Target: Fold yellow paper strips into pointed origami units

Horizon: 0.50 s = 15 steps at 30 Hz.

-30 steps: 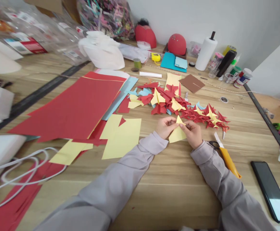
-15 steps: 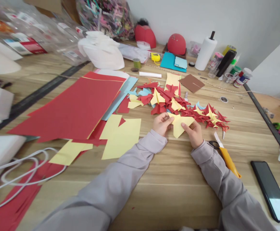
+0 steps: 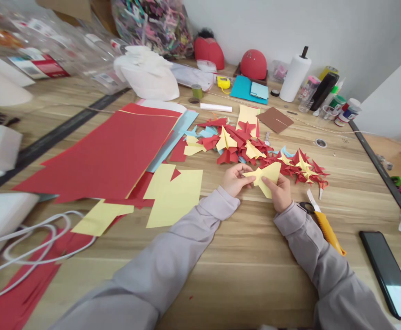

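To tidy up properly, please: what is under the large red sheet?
Light-blue paper sticks out along the right edge of the large red sheet; anything deeper is covered.

Pale yellow, the folded paper (image 3: 272, 172); plain red, the big sheets (image 3: 111, 151), with light blue ones (image 3: 173, 142) at their edge. That heap of paper planes (image 3: 235, 137) mixes red, yellow and light blue. Grey sleeves (image 3: 173, 247), orange cutter handle (image 3: 328, 233), brown streaky wood grain across the desk (image 3: 242, 275).

folded piece (image 3: 268, 176): matt yellow paper | tabletop (image 3: 242, 284): smooth wood | phone (image 3: 388, 272): glossy
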### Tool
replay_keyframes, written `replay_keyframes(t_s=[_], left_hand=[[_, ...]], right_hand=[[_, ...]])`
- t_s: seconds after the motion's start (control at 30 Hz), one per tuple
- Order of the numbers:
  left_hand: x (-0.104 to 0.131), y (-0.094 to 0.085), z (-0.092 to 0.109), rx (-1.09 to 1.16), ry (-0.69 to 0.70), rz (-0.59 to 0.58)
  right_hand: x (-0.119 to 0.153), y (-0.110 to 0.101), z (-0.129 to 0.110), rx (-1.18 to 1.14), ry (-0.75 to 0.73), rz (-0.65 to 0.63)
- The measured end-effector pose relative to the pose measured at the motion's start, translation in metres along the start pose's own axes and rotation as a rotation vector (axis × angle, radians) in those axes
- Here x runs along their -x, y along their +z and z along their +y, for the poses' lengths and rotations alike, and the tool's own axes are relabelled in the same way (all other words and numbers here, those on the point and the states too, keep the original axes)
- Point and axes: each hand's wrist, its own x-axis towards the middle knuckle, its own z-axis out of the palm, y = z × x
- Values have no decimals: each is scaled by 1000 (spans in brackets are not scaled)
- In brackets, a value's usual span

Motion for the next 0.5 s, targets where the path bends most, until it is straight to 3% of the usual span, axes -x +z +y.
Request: replay_keyframes(t_s=[0.5], left_hand=[[1,-2,4,102,-107,-27]], right_hand=[[2,1,-7,14,-38,-109]])
